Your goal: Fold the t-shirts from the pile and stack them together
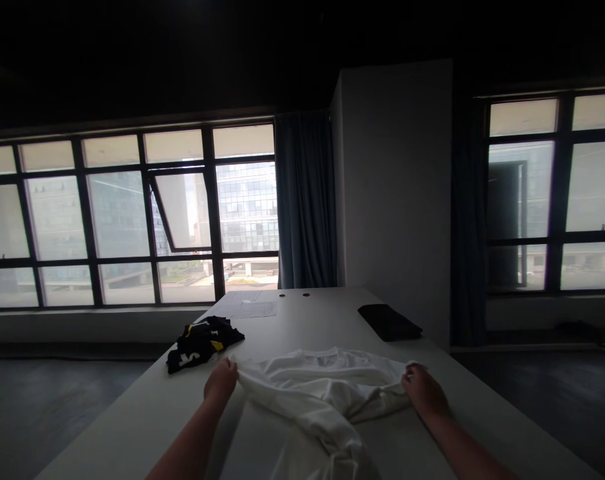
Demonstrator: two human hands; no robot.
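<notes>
A white long-sleeved shirt (327,393) lies on the white table (322,313), its neckline toward the far end and its lower part bunched near me. My left hand (221,381) is closed on the shirt's left shoulder area. On the other side, my right hand (425,390) pinches the right shoulder area, with a bit of cloth showing above the fingers. Between the two hands the fabric is spread wide, with folds crossing in the middle. The shirt's nearest end runs out of view at the bottom.
A crumpled black garment with yellow and white marks (205,340) lies at the table's left edge. Sheets of paper (247,307) are behind it. A folded black cloth (390,322) rests near the right edge. Beyond stand a pillar (397,200), a blue curtain (307,207) and windows.
</notes>
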